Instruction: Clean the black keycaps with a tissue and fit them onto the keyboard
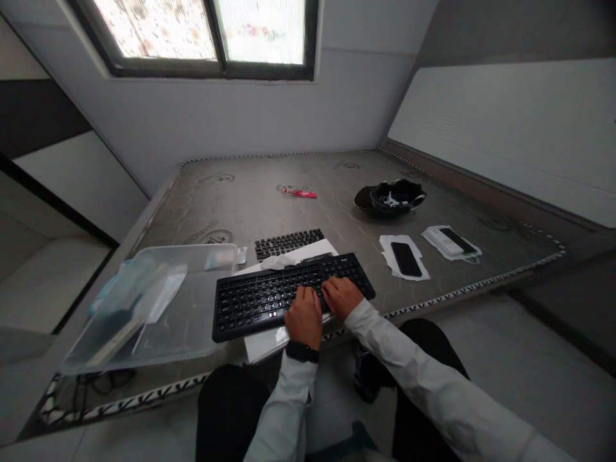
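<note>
A black keyboard [260, 295] lies at a slant near the bed's front edge, partly over a white board [264, 344]. My left hand [304, 317], a dark band at its wrist, rests on the keyboard's near side with fingers curled in. Close beside it, my right hand [341, 296] is bent over the keys to the right, its fingers closed too. The fingertips of both hands are hidden, so I cannot see whether anything small is between them. A crumpled white tissue [278, 262] touches the keyboard's far edge. Behind it lies a separate panel of black keys [289, 243].
A clear plastic bin [192, 330] holding papers stands left. To the right are a black phone [405, 259] on white paper and a white device [447, 242] with a cable. Farther back lie a dark cap [392, 197] and a red wrapper [303, 193].
</note>
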The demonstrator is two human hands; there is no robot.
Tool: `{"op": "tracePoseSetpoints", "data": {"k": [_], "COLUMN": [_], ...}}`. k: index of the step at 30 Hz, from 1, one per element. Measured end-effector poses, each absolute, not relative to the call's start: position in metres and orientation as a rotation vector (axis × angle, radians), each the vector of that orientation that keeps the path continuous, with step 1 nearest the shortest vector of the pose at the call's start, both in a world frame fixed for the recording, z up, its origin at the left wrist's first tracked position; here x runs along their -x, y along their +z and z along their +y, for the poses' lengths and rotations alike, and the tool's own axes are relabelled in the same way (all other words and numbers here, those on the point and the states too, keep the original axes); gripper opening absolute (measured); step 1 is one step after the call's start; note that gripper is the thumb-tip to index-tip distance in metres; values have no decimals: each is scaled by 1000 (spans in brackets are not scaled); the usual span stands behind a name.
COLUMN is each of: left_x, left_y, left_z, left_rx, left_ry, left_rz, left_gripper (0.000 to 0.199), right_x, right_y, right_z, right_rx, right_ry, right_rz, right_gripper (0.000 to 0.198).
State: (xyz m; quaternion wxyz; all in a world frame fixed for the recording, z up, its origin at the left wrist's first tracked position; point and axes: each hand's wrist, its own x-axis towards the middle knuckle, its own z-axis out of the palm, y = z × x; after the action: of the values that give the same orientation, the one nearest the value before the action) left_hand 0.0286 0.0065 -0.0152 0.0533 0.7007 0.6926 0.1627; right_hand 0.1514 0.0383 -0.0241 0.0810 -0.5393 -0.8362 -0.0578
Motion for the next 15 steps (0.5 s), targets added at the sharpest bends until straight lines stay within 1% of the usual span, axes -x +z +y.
{"op": "tracePoseSetpoints", "data": {"k": [7,15], "left_x": [-27,-27], "left_y": [-15,-17], "left_z": [6,6], "left_rx": [-2135,-2127], "left_ry": [523,562], "left_rz": [2082,2099], "left_gripper": [25,22], "right_x": [-145,-141], "right_y": [-14,-13], "right_z": [42,41], "right_rx": [1710,1782], "right_ry": [-74,-41], "right_rz": [-2575,-2541], "right_gripper": [19,16]}}
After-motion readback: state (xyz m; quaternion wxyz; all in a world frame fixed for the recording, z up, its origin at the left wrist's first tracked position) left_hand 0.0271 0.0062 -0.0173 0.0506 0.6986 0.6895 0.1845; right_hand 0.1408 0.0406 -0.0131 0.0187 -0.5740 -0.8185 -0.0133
